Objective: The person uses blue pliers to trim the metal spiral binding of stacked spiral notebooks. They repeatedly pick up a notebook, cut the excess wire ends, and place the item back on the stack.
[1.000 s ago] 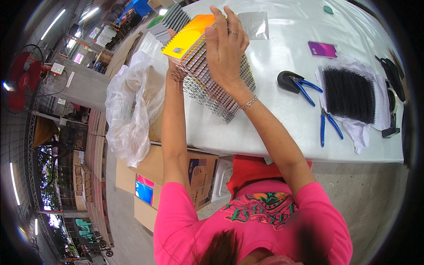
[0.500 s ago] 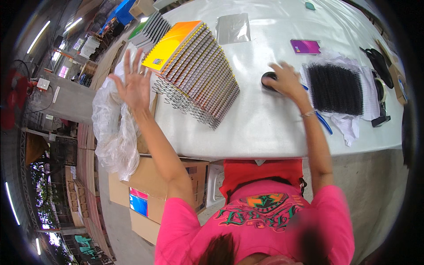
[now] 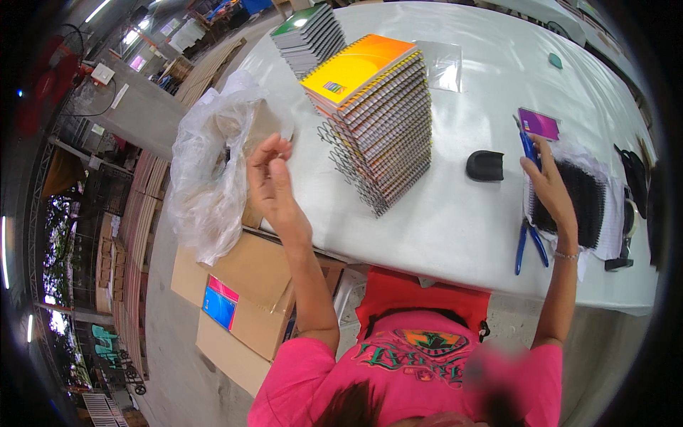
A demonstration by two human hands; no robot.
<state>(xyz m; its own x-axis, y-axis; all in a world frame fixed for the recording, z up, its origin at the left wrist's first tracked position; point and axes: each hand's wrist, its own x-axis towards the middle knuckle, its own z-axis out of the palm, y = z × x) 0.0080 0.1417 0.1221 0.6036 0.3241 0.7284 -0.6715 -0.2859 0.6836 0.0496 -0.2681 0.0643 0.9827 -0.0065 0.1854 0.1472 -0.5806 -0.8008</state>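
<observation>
Table (image 3: 455, 228): white, edge crowded | notebook stack (image 3: 377, 121): spiral-bound, leaning toward the edge, toppling judged likely if nudged | plastic bag (image 3: 206, 178): draped off the corner, slipping possible | left hand (image 3: 274, 181): fingers loosely spread, empty, beside bag | right hand (image 3: 548, 185): fingers closed on blue pliers (image 3: 530, 146), black coils (image 3: 580, 203) liable to be snagged.

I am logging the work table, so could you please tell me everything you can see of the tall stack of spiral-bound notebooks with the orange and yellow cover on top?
The tall stack of spiral-bound notebooks stands on the white table, leaning so its wire spirals step outward along the side facing the person. The top cover is glossy orange and yellow with a small label. The page edges look pale, the coils metallic. Neither hand touches it. A second, shorter stack with a green cover stands behind it.
</observation>
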